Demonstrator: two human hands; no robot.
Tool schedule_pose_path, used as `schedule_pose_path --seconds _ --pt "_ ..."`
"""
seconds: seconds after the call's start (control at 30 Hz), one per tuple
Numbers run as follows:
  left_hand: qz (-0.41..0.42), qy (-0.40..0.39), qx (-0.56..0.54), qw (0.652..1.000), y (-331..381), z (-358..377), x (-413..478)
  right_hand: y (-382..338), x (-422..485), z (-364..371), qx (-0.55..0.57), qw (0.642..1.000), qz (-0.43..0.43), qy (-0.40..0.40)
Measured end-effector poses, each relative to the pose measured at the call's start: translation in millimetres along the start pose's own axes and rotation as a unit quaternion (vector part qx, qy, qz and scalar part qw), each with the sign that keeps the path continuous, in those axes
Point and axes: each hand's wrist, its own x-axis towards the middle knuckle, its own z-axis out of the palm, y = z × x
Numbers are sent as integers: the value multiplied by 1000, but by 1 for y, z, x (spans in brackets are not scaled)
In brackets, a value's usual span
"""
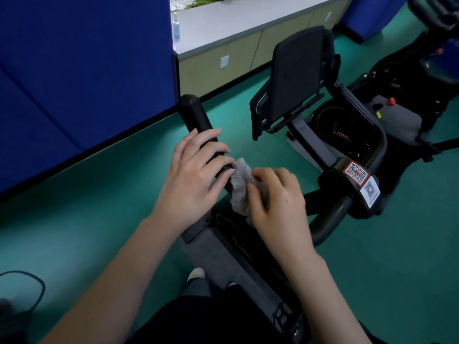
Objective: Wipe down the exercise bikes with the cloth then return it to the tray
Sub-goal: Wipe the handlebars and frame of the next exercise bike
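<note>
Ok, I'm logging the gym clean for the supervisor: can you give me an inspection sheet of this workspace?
Surface: green floor; black handlebar being wiped.
Job's things: grey cloth against the handlebar; tray not seen.
Clutter: bottle on the counter.
Grippers: left hand rests on the handlebar; right hand pinches the cloth.
Cables: black cable loop on the floor, lower left.
Surroundings: blue partition, second bike, QR stickers.

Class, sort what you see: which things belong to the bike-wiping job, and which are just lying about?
Job: cloth, pinched by right hand; bike handle, under left hand; second bike.
Lying about: bottle on counter; black cable on floor.
</note>
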Motion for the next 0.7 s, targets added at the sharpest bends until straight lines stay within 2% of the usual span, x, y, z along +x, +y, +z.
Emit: schedule_pose_path --seconds 0.17,0.37,0.57,0.7 --pt "0 3 -9 1000 -2 2 -1 5 -4 -4 -3 1000 -6 -18" --pt "13 0 -8 1000 -4 3 -1 28 -20 -27 -4 996 51 -71" --pt "8 6 -7 1000 -2 3 -2 16 -28 -13 -28 999 23 32" --pt "6 5 -5 1000 -1 4 -3 22 -38 -12 -36 998 4 56"
